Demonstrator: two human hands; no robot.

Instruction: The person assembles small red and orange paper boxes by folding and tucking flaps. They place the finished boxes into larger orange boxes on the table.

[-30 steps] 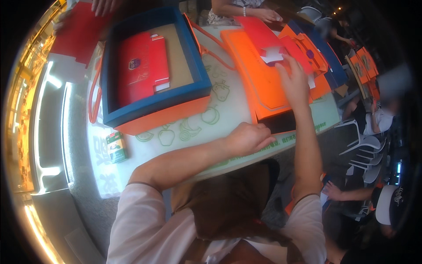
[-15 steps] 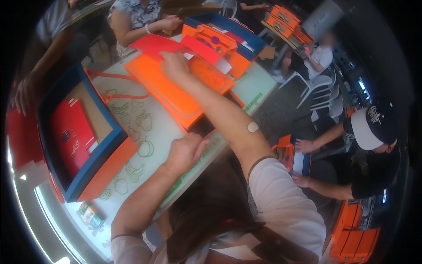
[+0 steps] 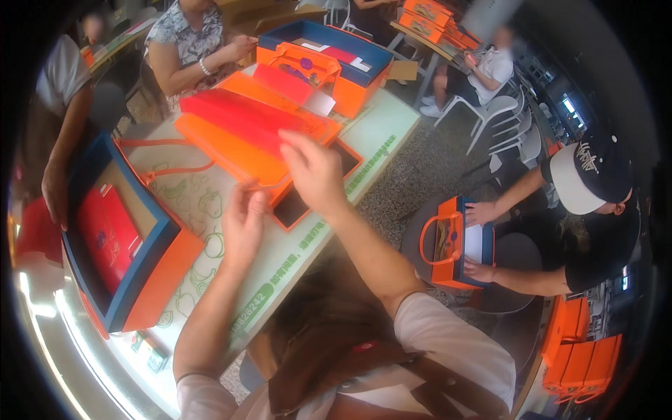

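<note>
A long red folder or sheet (image 3: 234, 120), smeared by motion, lies slanting over a flat orange panel (image 3: 217, 147) with a printed line border. My right hand (image 3: 315, 171) has its fingers closed at the red piece's near end. My left hand (image 3: 243, 224) is beside the panel's near corner, fingers loosely bent, thumb apart, nothing visible in it. Beneath the panel an orange-rimmed box with a dark inside (image 3: 292, 204) sticks out at the table edge. Just beyond stands a blue-lined orange box (image 3: 364, 87) with an orange insert (image 3: 306, 64) and a raised red flap (image 3: 283, 82).
At the left, a large blue-rimmed box (image 3: 164, 234) holds a red booklet (image 3: 108, 227); a person's hand rests at its rim. The printed table (image 3: 378, 133) carries a small green carton (image 3: 148, 351). At the right, a capped person handles an orange box (image 3: 448, 241). Orange boxes (image 3: 581, 364) are stacked behind.
My right hand has drawn back toward me with the red piece, which now stretches across the orange panel. My left hand has moved left and up to the panel's corner.
</note>
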